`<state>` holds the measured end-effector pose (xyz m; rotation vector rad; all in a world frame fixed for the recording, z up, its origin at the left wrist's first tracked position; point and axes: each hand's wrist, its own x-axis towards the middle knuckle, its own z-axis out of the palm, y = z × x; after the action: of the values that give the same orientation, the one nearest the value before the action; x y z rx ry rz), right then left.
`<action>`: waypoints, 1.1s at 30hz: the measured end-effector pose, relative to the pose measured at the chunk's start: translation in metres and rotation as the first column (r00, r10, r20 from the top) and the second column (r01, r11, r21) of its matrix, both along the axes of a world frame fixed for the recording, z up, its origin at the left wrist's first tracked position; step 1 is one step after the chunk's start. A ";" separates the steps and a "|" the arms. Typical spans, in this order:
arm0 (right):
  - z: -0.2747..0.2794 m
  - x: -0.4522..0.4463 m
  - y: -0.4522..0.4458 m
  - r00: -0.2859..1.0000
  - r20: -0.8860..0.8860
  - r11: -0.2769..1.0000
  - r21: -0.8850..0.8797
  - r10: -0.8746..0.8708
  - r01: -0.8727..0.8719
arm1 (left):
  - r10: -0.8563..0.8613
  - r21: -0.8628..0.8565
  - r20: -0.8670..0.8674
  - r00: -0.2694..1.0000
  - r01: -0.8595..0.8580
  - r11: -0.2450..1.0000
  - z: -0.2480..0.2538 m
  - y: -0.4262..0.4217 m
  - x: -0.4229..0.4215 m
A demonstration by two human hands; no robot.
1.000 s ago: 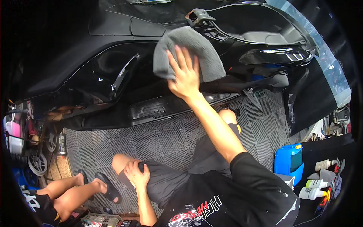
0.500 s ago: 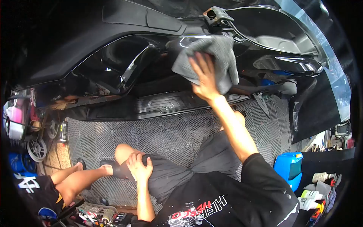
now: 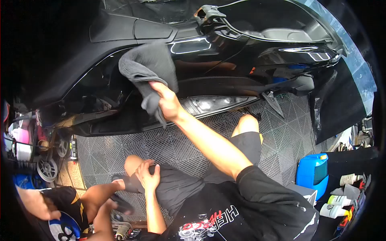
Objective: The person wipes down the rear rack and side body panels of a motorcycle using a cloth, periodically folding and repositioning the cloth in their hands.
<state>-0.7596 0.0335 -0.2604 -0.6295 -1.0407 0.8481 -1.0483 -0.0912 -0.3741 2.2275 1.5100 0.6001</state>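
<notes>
My right hand [image 3: 169,105] is closed on a grey cloth [image 3: 155,64], which is bunched and folded over near my fingers. The cloth lies against the glossy black side panel of a scooter [image 3: 209,66], below its matte upper trim. Under that panel runs the scooter's footboard [image 3: 209,104], partly behind my wrist. My left hand [image 3: 148,176] rests on my bent left knee and dark shorts, fingers spread, with no tool visible in it.
At left, another person's hand [image 3: 38,203] and legs are close to my knee. A blue jug [image 3: 313,176] stands at right beside several bottles [image 3: 334,211]. Shelved items and a grey wheel [image 3: 47,168] are at left. Grey tiles [image 3: 189,148] cover the floor.
My right hand has swept the cloth leftward along the scooter's panel. My left hand stays on my knee. The other person's hand has come into view at lower left.
</notes>
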 end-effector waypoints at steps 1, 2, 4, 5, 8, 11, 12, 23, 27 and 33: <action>-0.018 0.001 -0.016 0.998 -0.040 0.999 0.015 -0.045 0.045 | 0.061 -0.250 0.292 0.955 0.015 0.968 -0.006 0.009 -0.006; -0.034 0.001 -0.032 0.993 -0.079 0.995 0.029 -0.090 0.092 | 0.149 -0.339 0.531 0.834 0.048 0.940 -0.004 0.014 -0.007; -0.048 0.013 -0.069 0.963 -0.258 0.991 0.090 -0.075 0.101 | 0.374 -0.466 0.835 0.404 0.157 0.871 0.000 0.022 -0.004; -0.059 0.018 -0.084 0.920 -0.392 1.000 -0.025 -0.002 -0.008 | 0.322 -0.373 0.927 0.193 0.364 0.854 -0.008 0.034 -0.014; -0.090 0.025 -0.124 0.704 -0.710 0.898 -0.305 0.007 -0.317 | 0.521 -0.288 0.839 -0.160 0.682 0.673 0.049 0.020 0.020; -0.059 0.043 -0.165 0.744 -0.653 0.854 -0.299 0.144 -0.427 | 0.535 -0.292 0.840 -0.094 0.753 0.590 0.063 0.001 0.054; -0.044 0.052 -0.174 0.739 -0.663 0.786 -0.391 0.120 -0.479 | 0.517 -0.426 0.854 0.063 0.656 0.623 0.065 -0.003 0.063; -0.097 0.090 -0.229 0.815 -0.391 0.897 0.074 0.428 -0.435 | -0.058 -0.419 0.816 0.575 0.658 0.625 0.117 0.009 0.149; -0.053 0.094 -0.246 0.709 -0.699 0.843 -0.324 0.093 -0.430 | -0.128 -0.450 0.435 0.891 0.338 0.826 0.115 0.048 0.173; 0.048 0.088 -0.174 0.807 0.508 0.938 0.005 -0.302 0.347 | -0.135 0.064 0.224 0.965 0.123 0.990 -0.006 0.136 0.186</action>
<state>-0.6715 -0.1409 -0.2126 -1.1132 -1.3178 0.4284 -0.8618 0.0451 -0.3799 2.1864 1.2389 0.8282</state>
